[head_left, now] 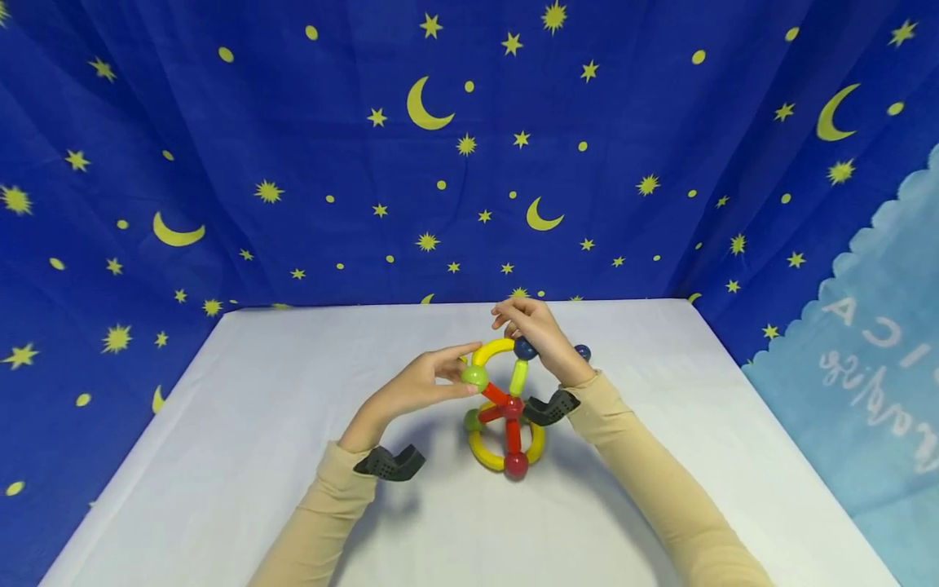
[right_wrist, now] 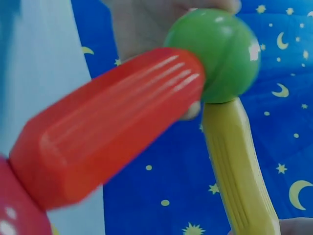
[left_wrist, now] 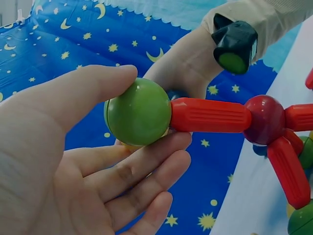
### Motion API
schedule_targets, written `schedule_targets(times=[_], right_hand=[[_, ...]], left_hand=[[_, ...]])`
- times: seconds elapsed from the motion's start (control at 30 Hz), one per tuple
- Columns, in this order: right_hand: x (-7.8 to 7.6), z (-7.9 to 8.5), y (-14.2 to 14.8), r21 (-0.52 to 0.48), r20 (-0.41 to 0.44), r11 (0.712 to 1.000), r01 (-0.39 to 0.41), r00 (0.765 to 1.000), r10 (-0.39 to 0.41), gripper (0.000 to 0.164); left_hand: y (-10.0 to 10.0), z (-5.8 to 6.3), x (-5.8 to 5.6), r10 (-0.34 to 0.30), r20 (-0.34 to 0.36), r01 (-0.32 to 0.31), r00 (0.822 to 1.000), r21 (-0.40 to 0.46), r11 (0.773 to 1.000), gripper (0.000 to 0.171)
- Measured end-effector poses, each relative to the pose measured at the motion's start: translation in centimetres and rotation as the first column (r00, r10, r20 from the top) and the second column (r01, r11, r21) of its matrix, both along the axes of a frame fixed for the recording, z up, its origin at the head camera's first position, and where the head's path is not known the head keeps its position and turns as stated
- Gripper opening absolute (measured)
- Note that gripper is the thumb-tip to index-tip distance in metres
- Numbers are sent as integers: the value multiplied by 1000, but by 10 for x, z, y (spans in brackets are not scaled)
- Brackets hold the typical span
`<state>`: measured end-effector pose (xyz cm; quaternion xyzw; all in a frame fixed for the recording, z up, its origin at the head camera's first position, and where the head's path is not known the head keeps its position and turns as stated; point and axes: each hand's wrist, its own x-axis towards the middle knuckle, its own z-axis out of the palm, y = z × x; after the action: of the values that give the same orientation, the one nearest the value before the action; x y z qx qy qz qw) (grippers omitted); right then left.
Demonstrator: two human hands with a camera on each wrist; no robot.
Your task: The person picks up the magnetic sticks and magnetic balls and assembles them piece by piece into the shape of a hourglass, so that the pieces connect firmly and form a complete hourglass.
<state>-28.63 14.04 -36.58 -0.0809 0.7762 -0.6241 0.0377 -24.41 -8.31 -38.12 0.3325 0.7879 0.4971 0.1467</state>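
A magnetic ball-and-stick structure stands mid-table, with a red ball (head_left: 513, 407) at its centre joined to red sticks (left_wrist: 210, 115). My left hand (head_left: 421, 379) pinches the upper green ball (left_wrist: 139, 111) between thumb and fingers. From that ball a curved yellow stick (right_wrist: 237, 166) runs to a dark blue ball (head_left: 525, 348). At the structure's top, my right hand (head_left: 539, 330) has its fingers bent; in its wrist view, fingertips (right_wrist: 296, 226) flank the stick's lower end. The exact contact there is partly hidden.
A white-covered table (head_left: 257, 489) lies below, backed by a blue curtain (head_left: 330, 163) with moons and stars. Lower in the structure are another green ball (head_left: 473, 420), a front red ball (head_left: 517, 465) and curved yellow sticks (head_left: 484, 452). Another blue ball (head_left: 583, 352) shows behind my right wrist.
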Motion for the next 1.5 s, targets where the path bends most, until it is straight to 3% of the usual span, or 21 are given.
schedule_targets(times=[0.33, 0.6, 0.77, 0.87, 1.0, 1.07, 1.17, 1.27, 1.37, 1.5], right_hand=[[2, -2, 5, 5, -40, 1000, 2, 999, -2, 39], [25, -17, 51, 90, -72, 977, 191, 980, -185, 33], [51, -40, 94, 254, -106, 926, 279, 960, -260, 27], [66, -55, 115, 403, -121, 865, 300, 954, -275, 28], [87, -78, 132, 563, -63, 793, 233, 969, -239, 36], [97, -87, 134, 597, -27, 781, 183, 978, -208, 39], [106, -96, 132, 623, -37, 764, 166, 982, -183, 38], [107, -98, 126, 582, -78, 786, 206, 977, -199, 34], [103, -94, 116, 456, -114, 855, 246, 969, -217, 32], [100, -79, 94, 212, -150, 942, 261, 961, -232, 33]], left_hand=[[1, -1, -3, -40, -4, 40, 999, 1, 999, 67], [0, -2, -4, -40, 10, 40, 999, 6, 999, 68], [1, -2, -4, -40, 0, 40, 999, -2, 999, 67], [2, -2, -3, -39, 6, 39, 999, -4, 999, 67], [2, -3, -3, -36, 17, 37, 999, -11, 999, 68], [1, -3, -3, -37, 26, 37, 999, -9, 999, 68], [0, -4, -2, -39, 32, 39, 999, -5, 999, 69], [0, -5, -2, -41, 27, 41, 999, -1, 999, 68], [0, -4, -2, -43, 23, 43, 999, 1, 999, 68], [1, -4, -2, -44, 22, 44, 999, -2, 999, 68]])
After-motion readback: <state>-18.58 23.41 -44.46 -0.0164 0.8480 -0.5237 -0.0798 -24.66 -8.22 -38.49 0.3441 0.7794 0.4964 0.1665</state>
